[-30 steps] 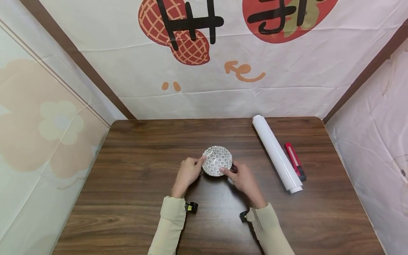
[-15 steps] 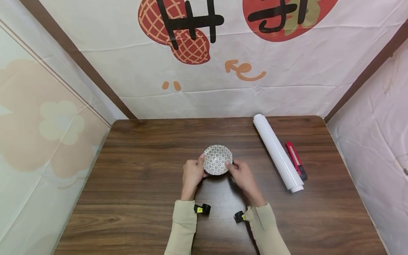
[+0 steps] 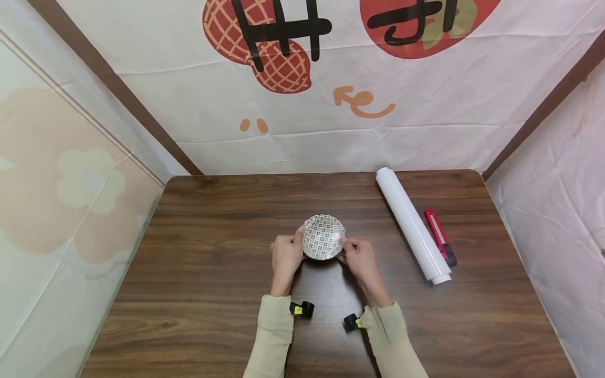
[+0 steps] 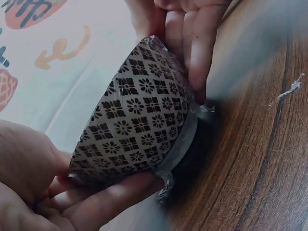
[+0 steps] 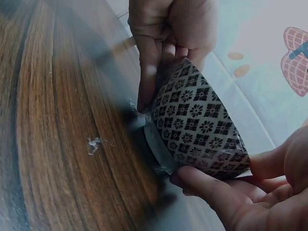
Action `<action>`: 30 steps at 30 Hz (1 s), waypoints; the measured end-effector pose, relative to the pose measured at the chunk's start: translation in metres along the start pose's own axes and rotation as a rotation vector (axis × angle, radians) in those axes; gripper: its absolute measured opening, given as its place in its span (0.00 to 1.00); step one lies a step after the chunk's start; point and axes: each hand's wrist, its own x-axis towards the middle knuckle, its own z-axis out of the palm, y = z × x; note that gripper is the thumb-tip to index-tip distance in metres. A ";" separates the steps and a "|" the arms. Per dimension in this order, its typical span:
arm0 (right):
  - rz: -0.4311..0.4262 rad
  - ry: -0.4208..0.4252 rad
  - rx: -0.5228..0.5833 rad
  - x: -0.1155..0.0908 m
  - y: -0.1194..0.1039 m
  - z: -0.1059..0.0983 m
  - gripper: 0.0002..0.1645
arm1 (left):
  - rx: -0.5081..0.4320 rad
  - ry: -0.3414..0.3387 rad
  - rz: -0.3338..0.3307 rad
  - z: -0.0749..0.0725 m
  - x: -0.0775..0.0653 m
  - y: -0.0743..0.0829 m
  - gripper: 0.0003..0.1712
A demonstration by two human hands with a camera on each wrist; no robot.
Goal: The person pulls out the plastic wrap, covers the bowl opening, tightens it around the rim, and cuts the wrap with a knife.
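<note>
A small bowl (image 3: pixel 324 237) with a dark floral pattern on white stands between both hands, its mouth facing up. Clear cling film (image 4: pixel 166 190) covers it, bunched in crumpled ends near the foot. My left hand (image 3: pixel 287 257) grips the bowl's left side, thumb at the rim and fingers underneath near the foot. On the opposite side my right hand (image 3: pixel 361 260) holds it the same way, thumb by the rim. In the right wrist view, the bowl (image 5: pixel 202 125) shows its pale foot ring close over the table.
A white roll of cling film (image 3: pixel 413 226) lies slanted at the right of the brown wooden table (image 3: pixel 198 294). Next to it rests a red utility knife (image 3: pixel 439 236). Printed cloth (image 3: pixel 302 142) hangs behind the table's far edge.
My left hand has shifted from pinching film at the left rim to gripping the bowl's side. My right thumb has slid from the bowl's front to its right rim.
</note>
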 end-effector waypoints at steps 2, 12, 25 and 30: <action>0.005 -0.001 0.050 0.001 0.001 0.000 0.20 | -0.043 -0.008 -0.015 -0.007 -0.007 0.012 0.34; -0.019 -0.005 -0.042 0.004 0.005 -0.010 0.22 | -0.102 -0.032 -0.035 -0.013 -0.010 0.013 0.33; 0.069 -0.010 0.298 0.007 0.010 0.001 0.25 | -0.613 -0.249 -0.198 -0.014 -0.027 0.021 0.30; 0.014 0.002 0.262 0.008 0.014 0.004 0.23 | -0.563 -0.251 -0.184 -0.016 -0.026 0.022 0.28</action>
